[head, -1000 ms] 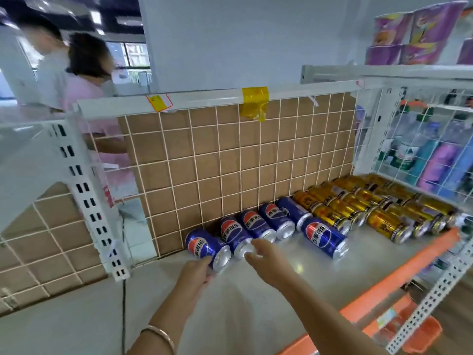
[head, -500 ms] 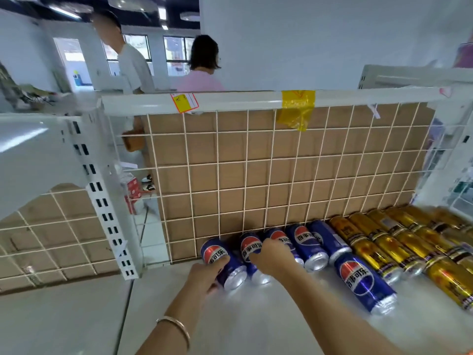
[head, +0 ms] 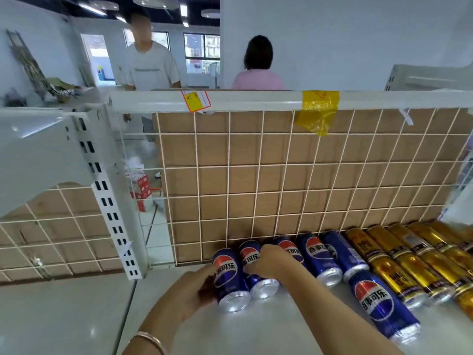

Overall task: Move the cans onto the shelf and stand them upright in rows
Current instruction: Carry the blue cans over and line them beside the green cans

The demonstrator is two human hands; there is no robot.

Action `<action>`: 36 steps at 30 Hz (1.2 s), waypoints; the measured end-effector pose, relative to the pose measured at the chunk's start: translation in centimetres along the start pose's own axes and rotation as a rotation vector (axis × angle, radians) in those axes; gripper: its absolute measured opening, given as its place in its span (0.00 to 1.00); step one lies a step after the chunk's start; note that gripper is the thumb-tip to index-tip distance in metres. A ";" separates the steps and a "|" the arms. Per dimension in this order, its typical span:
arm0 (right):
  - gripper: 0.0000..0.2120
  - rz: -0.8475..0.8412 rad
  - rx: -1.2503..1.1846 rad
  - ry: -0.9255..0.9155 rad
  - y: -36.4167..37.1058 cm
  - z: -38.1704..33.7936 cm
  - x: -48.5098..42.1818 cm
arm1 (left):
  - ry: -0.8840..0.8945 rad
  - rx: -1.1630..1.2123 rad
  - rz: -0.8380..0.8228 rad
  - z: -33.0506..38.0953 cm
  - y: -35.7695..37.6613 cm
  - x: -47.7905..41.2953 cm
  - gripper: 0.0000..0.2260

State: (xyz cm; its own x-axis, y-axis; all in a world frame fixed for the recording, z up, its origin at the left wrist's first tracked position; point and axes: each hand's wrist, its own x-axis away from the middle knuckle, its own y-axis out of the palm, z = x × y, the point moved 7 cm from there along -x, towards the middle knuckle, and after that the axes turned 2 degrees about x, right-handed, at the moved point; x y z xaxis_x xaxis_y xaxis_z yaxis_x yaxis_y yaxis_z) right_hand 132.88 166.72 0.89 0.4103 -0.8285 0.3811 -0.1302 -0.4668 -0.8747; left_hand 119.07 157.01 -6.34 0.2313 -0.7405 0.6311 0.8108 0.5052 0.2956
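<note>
White shelf, all cans lying on their sides, none upright; row of blue cans at the back against the wire grid panel, bottoms toward the camera; row of gold cans just to the right of them, touching side by side, running off the right edge. One front blue can lies apart from the row, nearer the camera, slanted, beside the gold ones.

Left hand grips the first blue can, the leftmost of the row; fingers curled round its left side, thumb over the top; thin bracelet on that wrist. Right hand reaches over from the right and lies on top of the second blue can, fingers curled down over it; palm hides part of the third can. Both gripped cans touch each other and rest on the shelf; the hands are close, only the first can between them.

Brown board behind the grid; yellow tape and a red-edged price tag on the white top rail; slotted white post at left. Two people stand behind the shelving, one in a grey shirt, one in pink.
</note>
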 end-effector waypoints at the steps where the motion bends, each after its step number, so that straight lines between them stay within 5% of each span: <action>1: 0.25 0.004 -0.007 0.010 0.0 0.1 -0.1 | 0.012 0.009 -0.008 -0.1 0.0 -0.2 0.16; 6: 0.24 0.034 -0.174 0.044 0.2 1.0 0.0 | 0.030 0.000 -0.040 0.0 0.5 0.8 0.26; 11: 0.26 0.014 -0.374 0.080 1.4 1.6 -0.1 | 0.055 0.029 -0.173 -0.5 0.2 2.2 0.19; 18: 0.20 0.003 -0.839 0.077 3.1 0.2 1.5 | 0.188 0.099 -0.149 -0.1 -2.5 3.1 0.28; 27: 0.10 0.004 -1.013 -0.034 4.7 -1.5 5.5 | 0.263 0.054 -0.215 -0.4 -4.9 5.2 0.23; 36: 0.15 -0.025 -1.054 -0.130 6.8 -4.4 10.4 | 0.344 0.032 -0.231 -1.1 -8.3 11.2 0.28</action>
State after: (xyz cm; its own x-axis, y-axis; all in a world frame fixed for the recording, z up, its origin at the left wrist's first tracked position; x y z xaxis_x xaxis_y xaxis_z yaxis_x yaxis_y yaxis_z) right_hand 132.25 153.58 0.20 0.5093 -0.8044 0.3058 -0.8110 -0.5675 -0.1421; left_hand 115.49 144.04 -2.55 0.2161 -0.9382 0.2705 0.8464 0.3181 0.4272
